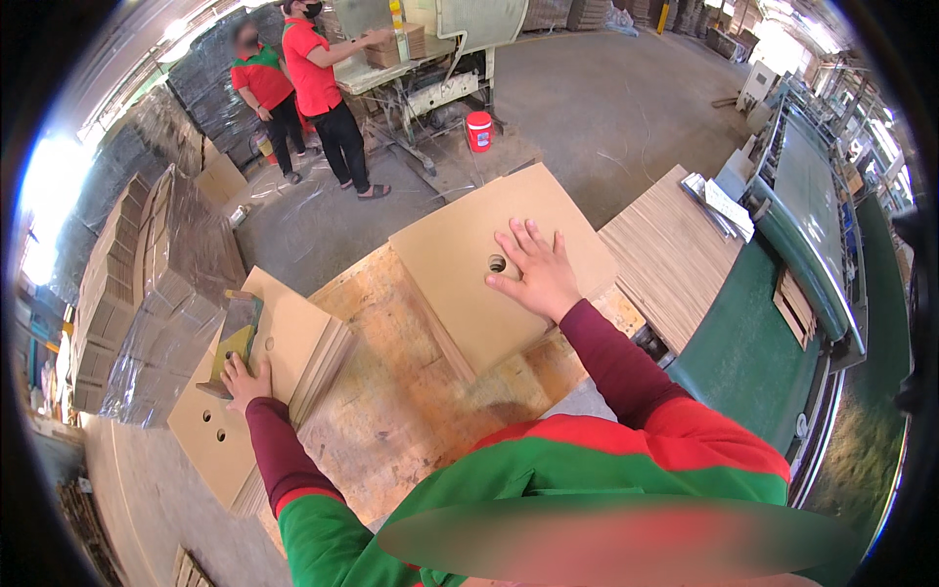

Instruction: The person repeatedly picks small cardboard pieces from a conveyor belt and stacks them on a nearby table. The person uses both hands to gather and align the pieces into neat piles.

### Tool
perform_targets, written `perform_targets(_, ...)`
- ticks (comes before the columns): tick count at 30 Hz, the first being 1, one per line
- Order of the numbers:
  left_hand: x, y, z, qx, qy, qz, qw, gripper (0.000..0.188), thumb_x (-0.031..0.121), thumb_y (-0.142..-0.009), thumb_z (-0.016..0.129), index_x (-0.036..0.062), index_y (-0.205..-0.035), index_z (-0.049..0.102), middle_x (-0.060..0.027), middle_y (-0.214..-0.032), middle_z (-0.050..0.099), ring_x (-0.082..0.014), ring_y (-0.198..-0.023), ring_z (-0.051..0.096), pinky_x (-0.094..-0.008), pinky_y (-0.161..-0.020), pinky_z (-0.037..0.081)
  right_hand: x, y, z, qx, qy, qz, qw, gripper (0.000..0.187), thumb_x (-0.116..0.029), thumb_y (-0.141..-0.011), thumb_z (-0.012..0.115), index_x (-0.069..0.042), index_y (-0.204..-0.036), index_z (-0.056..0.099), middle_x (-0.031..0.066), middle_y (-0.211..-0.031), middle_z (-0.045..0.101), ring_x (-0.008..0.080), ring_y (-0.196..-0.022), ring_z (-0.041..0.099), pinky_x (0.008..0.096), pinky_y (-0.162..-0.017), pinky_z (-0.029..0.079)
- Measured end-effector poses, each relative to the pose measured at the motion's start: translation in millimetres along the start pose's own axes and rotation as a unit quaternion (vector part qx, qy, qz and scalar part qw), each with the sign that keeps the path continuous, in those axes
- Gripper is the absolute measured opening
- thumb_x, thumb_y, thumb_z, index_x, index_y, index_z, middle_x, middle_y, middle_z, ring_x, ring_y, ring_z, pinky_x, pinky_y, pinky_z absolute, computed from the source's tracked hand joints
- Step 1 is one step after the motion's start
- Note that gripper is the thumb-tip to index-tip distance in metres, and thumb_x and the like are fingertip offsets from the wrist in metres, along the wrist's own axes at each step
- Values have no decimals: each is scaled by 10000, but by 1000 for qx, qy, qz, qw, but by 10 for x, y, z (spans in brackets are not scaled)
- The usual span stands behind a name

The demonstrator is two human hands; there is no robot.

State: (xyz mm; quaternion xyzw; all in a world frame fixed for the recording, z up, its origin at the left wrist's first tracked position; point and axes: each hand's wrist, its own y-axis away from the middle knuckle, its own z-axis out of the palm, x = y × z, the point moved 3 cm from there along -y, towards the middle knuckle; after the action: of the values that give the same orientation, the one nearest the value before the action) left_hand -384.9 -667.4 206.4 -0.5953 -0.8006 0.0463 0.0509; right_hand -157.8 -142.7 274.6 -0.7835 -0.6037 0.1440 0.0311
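My right hand (538,271) lies flat with spread fingers on a stack of brown cardboard sheets (460,318). Its thumb is beside a round hole (497,263) in the top sheet. At the left, my left hand (245,382) reaches over a second cardboard stack (293,333), fingers apart. Those fingertips touch or nearly touch a worn yellow-green angled piece (237,342) with dark edges, which stands across the sheets. Small round holes (213,427) show in the sheet near that hand. Both stacks rest on a stained wooden tabletop (391,421).
A taller pile of cardboard (670,254) stands at the right, beside a green conveyor belt (748,338) and its machine. Film-wrapped bundles (176,284) are at the left. Beyond the table, two people (318,83) stand near a workbench and a red bucket (479,131).
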Motion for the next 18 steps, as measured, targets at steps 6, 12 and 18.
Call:
perform_targets(6,-9,2,14,8,10,10,1000,807,585,-790,578,286,-1490,310,-3,-1573,253,-260,-1454,204,-788,-973,234,11,-10,17,-10,-4,4,1000,805,-712,-861,406,-184,-1468,373,114,-1566,250,292,-1460,187,605,-1142,82)
perform_targets(12,-11,-3,11,4,3,11,1000,813,593,-786,574,292,-1493,307,-9,-1570,260,-254,-1453,210,-788,-971,239,20,-16,29,-12,-2,5,1000,811,-715,-855,416,-187,-1469,373,113,-1567,248,286,-1462,179,606,-1142,86)
perform_targets(18,5,15,-6,10,4,7,1000,805,585,-787,573,291,-1490,313,-6,-1570,261,-251,-1453,211,-786,-970,245,19,-14,10,-16,-6,8,1000,810,-710,-853,427,-186,-1468,375,113,-1567,249,288,-1461,181,606,-1142,88)
